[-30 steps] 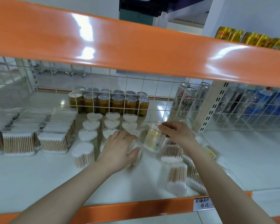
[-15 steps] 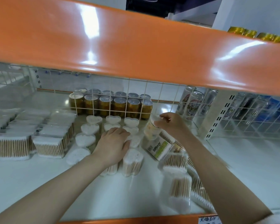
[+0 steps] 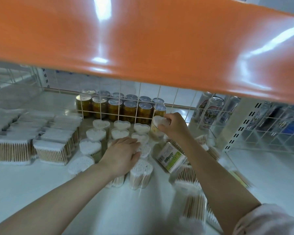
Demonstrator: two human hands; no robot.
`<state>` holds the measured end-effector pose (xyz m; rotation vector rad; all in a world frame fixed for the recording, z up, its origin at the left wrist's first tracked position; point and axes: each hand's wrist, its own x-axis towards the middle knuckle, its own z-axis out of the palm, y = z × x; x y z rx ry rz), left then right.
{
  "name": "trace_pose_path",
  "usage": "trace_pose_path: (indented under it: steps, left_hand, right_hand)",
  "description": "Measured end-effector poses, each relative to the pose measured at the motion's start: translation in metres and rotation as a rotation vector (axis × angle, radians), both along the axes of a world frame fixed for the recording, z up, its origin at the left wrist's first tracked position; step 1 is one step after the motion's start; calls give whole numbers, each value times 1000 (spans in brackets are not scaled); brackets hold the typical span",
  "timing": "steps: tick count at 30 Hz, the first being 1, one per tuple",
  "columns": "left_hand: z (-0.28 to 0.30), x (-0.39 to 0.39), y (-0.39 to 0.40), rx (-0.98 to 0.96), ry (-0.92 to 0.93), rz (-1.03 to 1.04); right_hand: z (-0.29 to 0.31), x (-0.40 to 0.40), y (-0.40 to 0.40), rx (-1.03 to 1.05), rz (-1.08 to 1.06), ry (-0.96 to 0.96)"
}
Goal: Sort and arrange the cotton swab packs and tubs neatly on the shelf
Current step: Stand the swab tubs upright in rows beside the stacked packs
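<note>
Gripping round tub point(image 3: 157, 128) in right hand point(image 3: 174, 127), left hand point(image 3: 121, 156) pressing heart tubs point(image 3: 140, 173)

I've got heart-shaped tubs point(image 3: 120, 125) of cotton swabs standing upright in rows mid-shelf point(image 3: 41, 192), rectangular packs point(image 3: 51, 151) lined up to their left, a green-labelled box point(image 3: 171, 157) tipped on its side to the right, and one round tub point(image 3: 157, 128) upright near the back grid.

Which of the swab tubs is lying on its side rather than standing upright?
The green-labelled tub just below the right hand, tipped over with its label facing up. The heart-shaped tubs all stand with lids upward.
</note>
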<state>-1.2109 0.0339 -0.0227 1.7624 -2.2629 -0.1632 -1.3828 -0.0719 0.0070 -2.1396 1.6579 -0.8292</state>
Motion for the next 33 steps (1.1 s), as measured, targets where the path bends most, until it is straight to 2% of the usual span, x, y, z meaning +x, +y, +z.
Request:
trace_pose_path:
  steps: [10, 29, 33]
  left_hand:
    - [0, 1, -2, -10, -1, -19]
    - [-5, 2, -4, -6, 38, -28]
    - [-5, 2, -5, -8, 46, -31]
  right_hand:
    - [-6, -9, -4, 28, 43, -36]
    - [-12, 1, 4, 48, -11, 208]
    - [-12, 0, 4, 69, 17, 155]
